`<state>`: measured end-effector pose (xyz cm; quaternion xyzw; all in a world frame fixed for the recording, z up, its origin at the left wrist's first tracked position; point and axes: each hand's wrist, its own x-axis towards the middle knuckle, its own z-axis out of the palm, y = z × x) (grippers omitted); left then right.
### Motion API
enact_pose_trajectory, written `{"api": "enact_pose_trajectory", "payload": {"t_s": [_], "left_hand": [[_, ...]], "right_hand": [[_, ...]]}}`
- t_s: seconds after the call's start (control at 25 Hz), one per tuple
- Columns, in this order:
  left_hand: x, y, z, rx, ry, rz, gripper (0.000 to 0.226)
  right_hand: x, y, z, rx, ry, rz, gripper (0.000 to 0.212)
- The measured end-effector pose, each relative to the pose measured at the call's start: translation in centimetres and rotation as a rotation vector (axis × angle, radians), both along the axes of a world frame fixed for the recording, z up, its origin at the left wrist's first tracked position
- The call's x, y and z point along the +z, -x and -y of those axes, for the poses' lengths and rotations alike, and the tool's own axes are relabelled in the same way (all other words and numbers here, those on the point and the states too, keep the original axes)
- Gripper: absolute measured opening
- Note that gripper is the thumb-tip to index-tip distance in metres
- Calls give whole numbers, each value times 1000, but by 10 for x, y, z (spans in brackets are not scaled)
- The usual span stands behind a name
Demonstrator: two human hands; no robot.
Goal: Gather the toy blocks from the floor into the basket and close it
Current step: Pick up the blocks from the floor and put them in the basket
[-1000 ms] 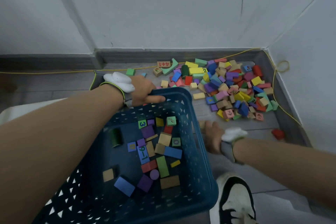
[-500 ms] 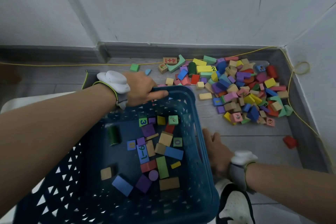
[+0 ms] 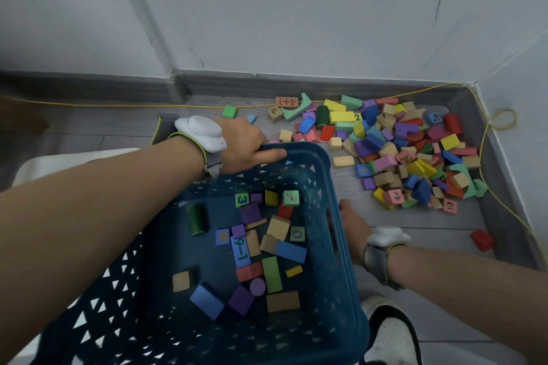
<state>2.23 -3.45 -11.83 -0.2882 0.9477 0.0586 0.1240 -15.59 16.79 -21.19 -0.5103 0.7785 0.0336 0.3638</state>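
A dark blue plastic basket [image 3: 341, 261] with triangle cut-outs sits in front of me, holding several coloured blocks [image 3: 267, 249]. My left hand [image 3: 246, 145] grips its far rim, thumb inside along the edge. My right hand [image 3: 354, 224] is pressed against the outside of the basket's right wall; its fingers are partly hidden behind the wall. A big pile of coloured toy blocks [image 3: 397, 151] lies on the grey floor in the corner to the right. A lone red block [image 3: 482, 240] lies apart near the right wall, and a green block [image 3: 229, 112] and a small blue block [image 3: 251, 118] lie behind my left hand.
White walls and a grey skirting close the corner. A yellow cord [image 3: 501, 121] runs along the wall base and loops at the right. My white and black shoe [image 3: 391, 335] is under my right forearm. A white object [image 3: 74, 160] lies left of the basket.
The basket has shifted a little towards me. My right hand slid back along its right wall, closer to my shoe. My left hand kept its hold on the rim.
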Motion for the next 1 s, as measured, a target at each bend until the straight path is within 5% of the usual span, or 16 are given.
{"api": "enact_pose_trajectory", "payload": {"t_s": [0.32,0.48,0.6,0.68,0.88,1.0], "left_hand": [[-1,-3,2,0,41,23,73],[0,-3,3,24,9,23,72],[-2,-3,4,10,11,15,72],[-3,-2,8,2,-1,6,71],[-3,-3,17,35,3,-47,64],[-4,-5,17,22,25,-66,67]], "right_hand": [[-5,15,20,85,109,4,36],[27,24,74,-278,452,11,14],[99,27,109,-437,725,168,17],[138,14,108,-292,845,232,18],[149,-16,87,373,735,172,15],[126,1,109,64,894,179,19]]}}
